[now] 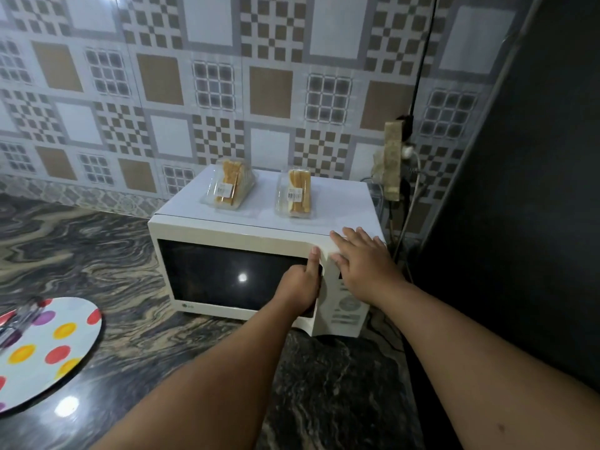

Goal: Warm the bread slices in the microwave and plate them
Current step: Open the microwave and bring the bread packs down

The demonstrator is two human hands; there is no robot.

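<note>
A white microwave stands on the dark marbled counter, its door closed. Two clear plastic packs of bread slices rest on its top: one at the left, one at the right. My left hand grips the right edge of the microwave door, thumb up along the frame. My right hand lies flat, fingers spread, on the microwave's top right corner above the control panel. A white plate with coloured dots sits at the counter's left.
A dark tall surface rises close to the microwave's right. A power strip with plugs and cables hangs on the tiled wall behind. Something shiny and blurred lies on the plate's left part.
</note>
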